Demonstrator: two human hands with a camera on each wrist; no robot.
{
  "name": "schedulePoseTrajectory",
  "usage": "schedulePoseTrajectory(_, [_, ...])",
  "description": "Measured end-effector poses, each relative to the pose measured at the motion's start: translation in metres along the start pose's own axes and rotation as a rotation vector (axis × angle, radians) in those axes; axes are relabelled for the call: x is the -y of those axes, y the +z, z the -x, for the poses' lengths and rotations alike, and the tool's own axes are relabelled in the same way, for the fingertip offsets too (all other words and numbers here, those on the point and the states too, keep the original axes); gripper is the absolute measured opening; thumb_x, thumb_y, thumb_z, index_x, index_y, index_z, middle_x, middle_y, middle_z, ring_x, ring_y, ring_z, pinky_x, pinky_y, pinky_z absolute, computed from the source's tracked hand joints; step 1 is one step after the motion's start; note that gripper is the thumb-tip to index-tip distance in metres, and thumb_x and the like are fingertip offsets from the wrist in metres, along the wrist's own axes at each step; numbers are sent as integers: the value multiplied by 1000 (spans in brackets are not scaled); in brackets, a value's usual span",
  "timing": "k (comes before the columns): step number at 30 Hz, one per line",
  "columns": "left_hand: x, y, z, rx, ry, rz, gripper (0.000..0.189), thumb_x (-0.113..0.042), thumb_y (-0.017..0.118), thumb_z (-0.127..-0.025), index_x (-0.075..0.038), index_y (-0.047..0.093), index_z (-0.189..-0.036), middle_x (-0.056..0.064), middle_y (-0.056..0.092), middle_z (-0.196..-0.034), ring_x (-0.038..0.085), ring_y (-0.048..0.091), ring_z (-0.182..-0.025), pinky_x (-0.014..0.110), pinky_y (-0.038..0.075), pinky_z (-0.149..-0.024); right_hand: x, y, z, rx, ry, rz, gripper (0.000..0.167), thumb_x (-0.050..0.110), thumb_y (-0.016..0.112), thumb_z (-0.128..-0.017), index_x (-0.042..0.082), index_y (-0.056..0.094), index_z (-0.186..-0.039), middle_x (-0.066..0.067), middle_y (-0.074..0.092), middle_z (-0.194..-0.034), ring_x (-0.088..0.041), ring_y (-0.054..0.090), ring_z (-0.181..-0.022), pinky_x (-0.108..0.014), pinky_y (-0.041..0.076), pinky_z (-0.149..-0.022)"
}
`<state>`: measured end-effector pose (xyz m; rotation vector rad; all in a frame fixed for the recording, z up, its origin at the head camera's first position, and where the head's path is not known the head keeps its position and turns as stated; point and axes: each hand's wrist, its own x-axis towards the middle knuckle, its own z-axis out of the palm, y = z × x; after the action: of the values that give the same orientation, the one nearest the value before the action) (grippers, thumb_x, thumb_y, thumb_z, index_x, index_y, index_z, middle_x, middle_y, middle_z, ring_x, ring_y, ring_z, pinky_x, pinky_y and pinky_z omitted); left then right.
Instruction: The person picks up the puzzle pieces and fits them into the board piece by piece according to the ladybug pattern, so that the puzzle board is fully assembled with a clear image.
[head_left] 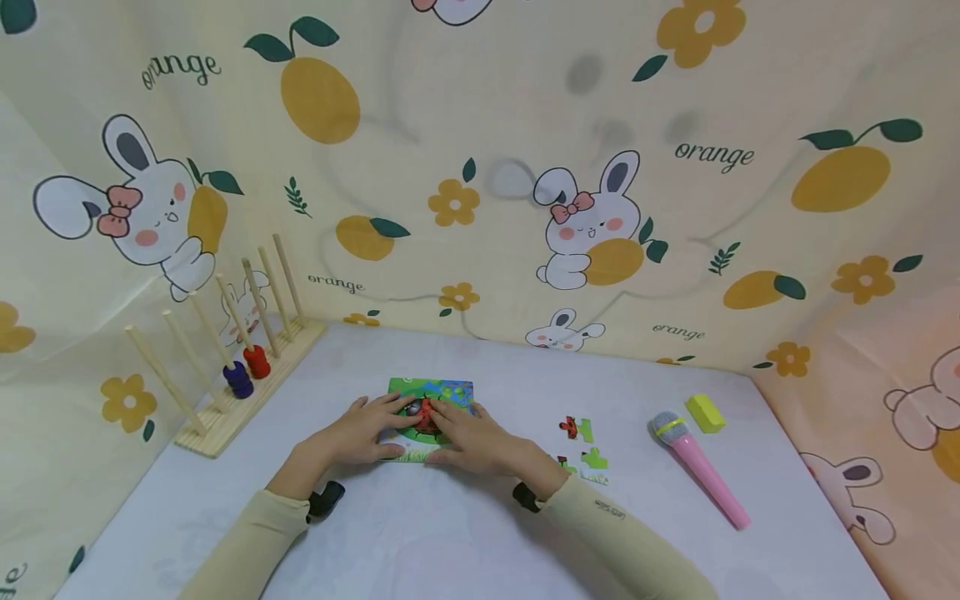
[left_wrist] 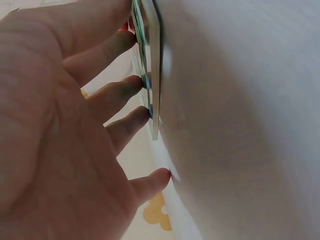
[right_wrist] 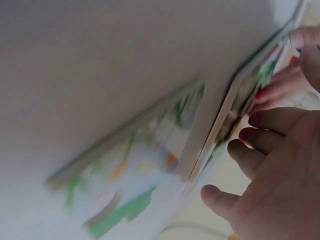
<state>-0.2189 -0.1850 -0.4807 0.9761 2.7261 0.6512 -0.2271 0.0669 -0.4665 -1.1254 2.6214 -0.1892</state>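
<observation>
The puzzle lies flat on the white counter, just below the middle of the frame in the head view, with red at the centre of its green picture. Both hands are on it. The left hand enters from the lower left and lays its fingers over the left half; the right hand enters from the lower right and covers much of the right half. Each grip is released, the fingers extended and touching the puzzle rather than curled round it (the left little finger sits apart, past the corner, in the left wrist view).

Loose pieces lie right of centre, near the right wrist; they show blurred at the lower left of the right wrist view. Farther right lie a pink microphone and, near its head, a yellow block. A peg rack stands at left, carrying blue beads and red beads.
</observation>
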Motion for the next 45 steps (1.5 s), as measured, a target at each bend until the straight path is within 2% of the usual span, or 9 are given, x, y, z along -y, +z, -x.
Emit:
schedulePoseTrajectory(5, [-1, 0, -2, 7, 6, -32, 54, -29, 69, -94, -12, 56, -143, 18, 34, -158, 48, 26, -144, 80, 19, -103, -23, -9, 16, -75, 13, -88, 71, 48, 52, -101, 3, 34, -154, -13, 20, -164, -32, 19, -150, -64, 13, -117])
schedulePoseTrajectory(10, [1, 1, -4, 11, 3, -44, 51, -29, 67, -95, -13, 56, -143, 17, 33, -158, 47, 25, -145, 80, 19, -103, -58, -18, 48, -169, 60, -177, 61, 35, 58, -101, -3, 43, -148, -22, 30, -159, -40, 23, -148, -70, 13, -114])
schedulePoseTrajectory(16, [3, 1, -5, -30, 4, 2, 46, -27, 69, -94, -9, 63, -136, 18, 38, -155, 47, 30, -143, 75, 23, -106, -102, -22, 89, -328, 155, -179, 41, 12, 70, -93, -5, 61, -129, -25, 57, -134, -45, 51, -126, -69, 36, -100])
schedulePoseTrajectory(23, [3, 1, -8, -73, 49, 42, 29, -22, 72, -92, -6, 75, -116, 23, 50, -146, 50, 37, -138, 67, 33, -107, -139, -15, 123, -389, 362, -322, 33, 1, 72, -87, -6, 65, -119, -21, 62, -113, -41, 59, -108, -59, 48, -91])
schedulePoseTrajectory(30, [-1, -3, -6, -85, 33, 83, 30, -19, 73, -91, -3, 74, -116, 23, 52, -143, 50, 38, -137, 65, 32, -108, -157, -5, 132, -383, 391, -453, 32, -3, 72, -83, -4, 67, -115, -14, 62, -105, -30, 58, -99, -48, 50, -88])
schedulePoseTrajectory(34, [1, 0, -5, -113, 22, 19, 42, -19, 75, -89, -2, 68, -126, 24, 51, -144, 49, 39, -136, 67, 33, -106, -158, -3, 133, -396, 385, -475, 36, -6, 74, -81, -4, 66, -116, -14, 60, -104, -30, 56, -98, -48, 49, -87])
schedulePoseTrajectory(38, [5, 3, -4, -137, -35, -42, 57, -26, 78, -87, -6, 61, -137, 22, 43, -151, 46, 31, -142, 72, 28, -106, -157, -2, 132, -391, 402, -484, 38, -9, 73, -81, -2, 65, -117, -13, 60, -104, -30, 55, -99, -48, 49, -89])
schedulePoseTrajectory(42, [8, 5, -2, -132, -118, -43, 73, -38, 78, -86, -6, 51, -145, 21, 31, -158, 45, 19, -147, 79, 15, -106, -156, -2, 131, -376, 412, -476, 38, -10, 72, -81, -1, 66, -117, -12, 60, -102, -29, 55, -97, -47, 48, -89])
schedulePoseTrajectory(45, [11, 6, -2, -111, -162, -40, 78, -45, 75, -87, -5, 48, -148, 21, 28, -160, 46, 19, -147, 80, 12, -105, -157, -1, 130, -370, 407, -462, 37, -11, 72, -80, -2, 66, -116, -12, 59, -100, -28, 54, -95, -47, 48, -87])
